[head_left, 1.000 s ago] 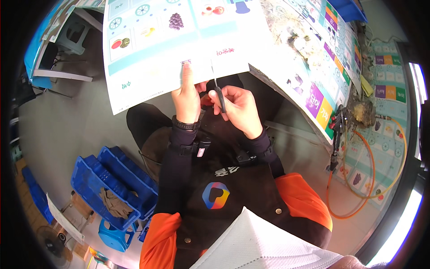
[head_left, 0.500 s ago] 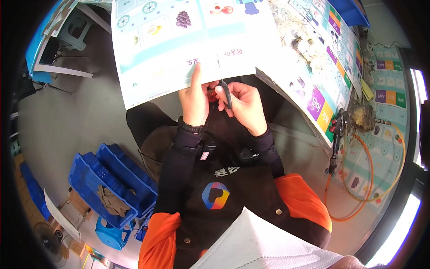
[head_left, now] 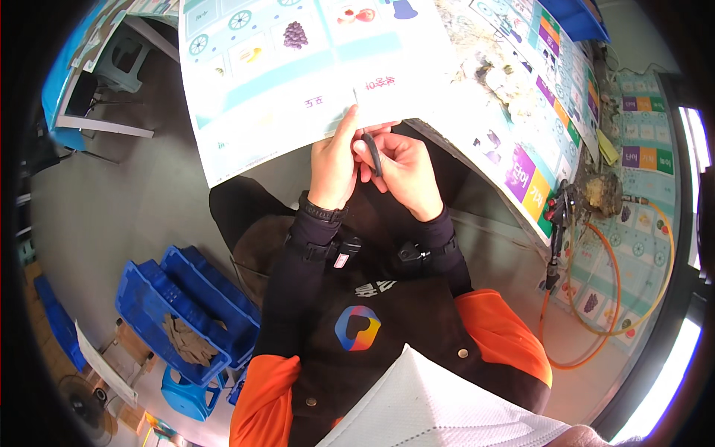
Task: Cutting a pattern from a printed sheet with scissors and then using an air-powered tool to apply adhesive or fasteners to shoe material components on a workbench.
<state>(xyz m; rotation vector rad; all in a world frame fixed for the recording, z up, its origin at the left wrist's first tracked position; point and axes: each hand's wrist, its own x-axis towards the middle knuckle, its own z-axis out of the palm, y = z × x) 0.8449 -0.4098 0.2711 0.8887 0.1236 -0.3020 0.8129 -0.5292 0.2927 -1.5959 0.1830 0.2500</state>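
I hold a large printed paper sheet (head_left: 298, 67) with pale blue panels and small pictures of fruit in front of me. My left hand (head_left: 333, 164) pinches its lower edge from below. My right hand (head_left: 404, 173) grips black-handled scissors (head_left: 371, 153), whose blades reach up into a cut in the sheet near its lower edge. Both hands touch each other just under the paper. The blades are mostly hidden by my fingers and the sheet.
A table (head_left: 521, 127) covered with colourful printed sheets lies to the right. An orange hose (head_left: 596, 298) with a dark nozzle hangs at its edge. Blue plastic crates (head_left: 179, 305) holding brownish gloves stand on the floor at the lower left. A blue stool (head_left: 126, 59) stands at upper left.
The sheet has shifted right and toward me. My hands have moved up to its lower edge and the scissors now sit in the cut.
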